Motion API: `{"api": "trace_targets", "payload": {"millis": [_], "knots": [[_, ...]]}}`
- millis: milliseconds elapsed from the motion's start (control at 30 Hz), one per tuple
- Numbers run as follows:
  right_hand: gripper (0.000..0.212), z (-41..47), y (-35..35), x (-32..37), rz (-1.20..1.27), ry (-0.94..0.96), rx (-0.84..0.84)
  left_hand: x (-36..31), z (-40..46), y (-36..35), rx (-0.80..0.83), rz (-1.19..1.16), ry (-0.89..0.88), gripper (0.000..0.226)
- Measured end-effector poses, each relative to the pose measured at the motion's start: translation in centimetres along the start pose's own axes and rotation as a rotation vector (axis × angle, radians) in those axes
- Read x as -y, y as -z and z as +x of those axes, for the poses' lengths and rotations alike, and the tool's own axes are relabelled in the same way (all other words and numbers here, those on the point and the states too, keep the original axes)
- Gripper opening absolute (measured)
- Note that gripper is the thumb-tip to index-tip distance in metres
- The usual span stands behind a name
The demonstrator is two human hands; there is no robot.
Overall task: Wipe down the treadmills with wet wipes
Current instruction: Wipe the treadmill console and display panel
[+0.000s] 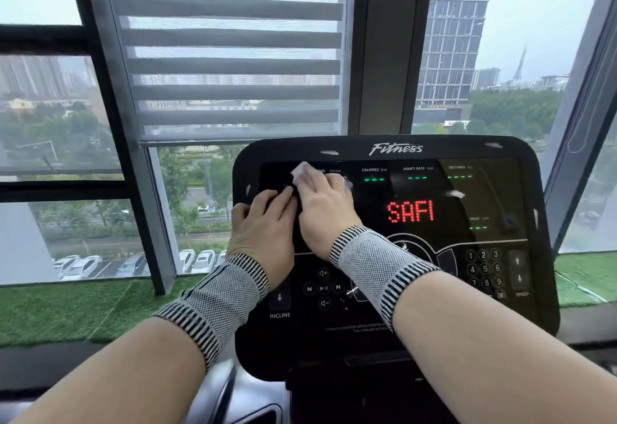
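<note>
Hands meet at the upper left of the black treadmill console [394, 330], which fills the lower right of the frame. The right hand [325, 203] lies palm down on the display glass with its fingers nearly straight, pressing a white wet wipe [299, 169] flat against the screen; one corner of the wipe shows beyond the fingertips, near the top left corner of the display. The left hand [263, 226] sits just beside it, touching it, with the thumb hooked round the console's left edge and the fingers laid over the face, so it grips the panel's side. Both wrists wear knitted grey-and-black striped bands [377, 263]. Red letters [410, 211] glow at the middle of the screen, right of the hands. A striped roller blind [233, 46] hangs at the upper centre, and green artificial turf [66, 310] lines the sill at the lower left.
</note>
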State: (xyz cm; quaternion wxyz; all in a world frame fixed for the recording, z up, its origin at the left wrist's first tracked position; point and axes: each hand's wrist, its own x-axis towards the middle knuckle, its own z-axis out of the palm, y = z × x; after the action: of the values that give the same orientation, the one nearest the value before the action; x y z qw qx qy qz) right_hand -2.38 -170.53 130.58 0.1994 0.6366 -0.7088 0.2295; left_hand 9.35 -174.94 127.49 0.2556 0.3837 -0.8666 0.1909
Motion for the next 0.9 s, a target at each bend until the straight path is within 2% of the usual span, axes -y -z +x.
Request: {"api": "trace_targets", "payload": {"millis": [67, 167, 233, 300, 367, 500, 533, 667, 733, 833, 867, 900], "knots": [[0.058, 0.1, 0.2, -0.7, -0.03, -0.03, 0.007, 0.1, 0.1, 0.0, 0.003, 0.013, -0.009, 0.066], [0.065, -1.2, 0.3, -2.1, -0.057, -0.272, -0.023, 0.3, 0.0, 0.0, 0.02, 0.018, -0.021, 0.067], [0.064, -1.0, 0.3, -1.2, -0.053, -0.217, 0.002, 0.2, 0.0, 0.0, 0.025, 0.004, -0.014, 0.067], [0.059, -0.2, 0.4, -0.1, -0.034, -0.044, 0.047, 0.3, 0.1, -0.2, 0.023, 0.0, -0.008, 0.067], [0.059, 0.1, 0.6, 0.0, -0.057, -0.024, 0.06, 0.5, 0.0, -0.3, -0.002, 0.001, -0.015, 0.066], [0.067, -0.9, 0.8, -1.9, -0.119, -0.333, 0.003, 0.8, 0.0, -0.7, -0.006, 0.013, -0.034, 0.065], [0.068, -0.9, 0.8, -1.6, -0.114, -0.324, -0.003, 0.8, 0.0, -0.8, -0.011, 0.008, -0.033, 0.065], [0.065, -0.1, 0.8, -0.1, -0.068, -0.029, 0.075, 0.4, 0.0, -1.1, -0.017, -0.008, -0.009, 0.068], [0.067, -0.5, 0.6, -1.2, -0.101, -0.132, 0.03, 0.5, 0.1, -1.1, -0.013, 0.008, -0.02, 0.068], [0.071, -1.6, 0.5, -2.6, -0.053, -0.483, -0.03, 0.8, 0.0, -0.9, -0.008, 0.031, -0.026, 0.067], [0.072, -1.6, 0.5, -2.4, -0.042, -0.488, -0.03, 0.7, 0.0, -0.9, -0.01, 0.033, -0.023, 0.066], [0.073, -1.6, 0.3, -2.0, -0.035, -0.417, -0.023, 0.6, 0.0, -0.9, 0.0, 0.031, -0.018, 0.066]]}}
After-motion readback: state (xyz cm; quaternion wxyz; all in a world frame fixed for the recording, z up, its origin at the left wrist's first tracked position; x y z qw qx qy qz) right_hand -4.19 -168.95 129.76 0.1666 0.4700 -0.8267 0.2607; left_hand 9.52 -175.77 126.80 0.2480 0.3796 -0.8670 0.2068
